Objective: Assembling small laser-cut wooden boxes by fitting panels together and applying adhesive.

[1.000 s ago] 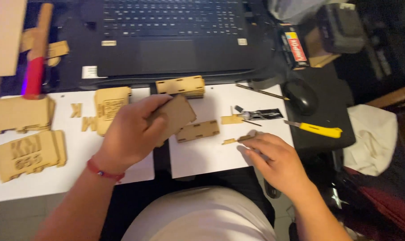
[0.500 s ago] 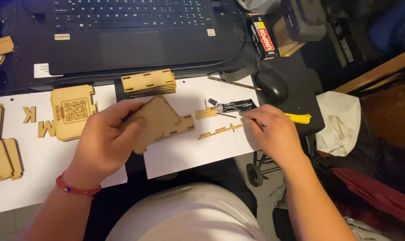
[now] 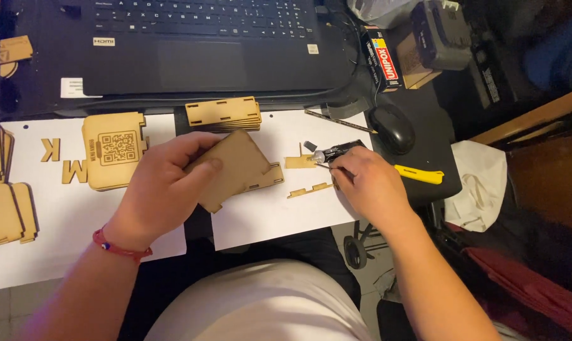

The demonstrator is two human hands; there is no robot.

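you have two hands in view, your left hand [image 3: 163, 189] and your right hand [image 3: 371, 186], with one red bracelet [image 3: 118, 247] on the left wrist. on the desk sit one laptop [image 3: 204, 50], one black mouse [image 3: 392, 128], one yellow knife [image 3: 418, 174] and two white paper sheets [image 3: 52, 221]. among the wood there are two cut-out letters [image 3: 62, 161] at left, one stack of slotted panels [image 3: 224, 113] far centre, and two small loose strips [image 3: 308, 177] near your right hand.

Home hobby desk, laptop [image 3: 197, 44], mouse [image 3: 392, 128], laser-cut wooden pieces [image 3: 223, 113], glue box [image 3: 381, 57]
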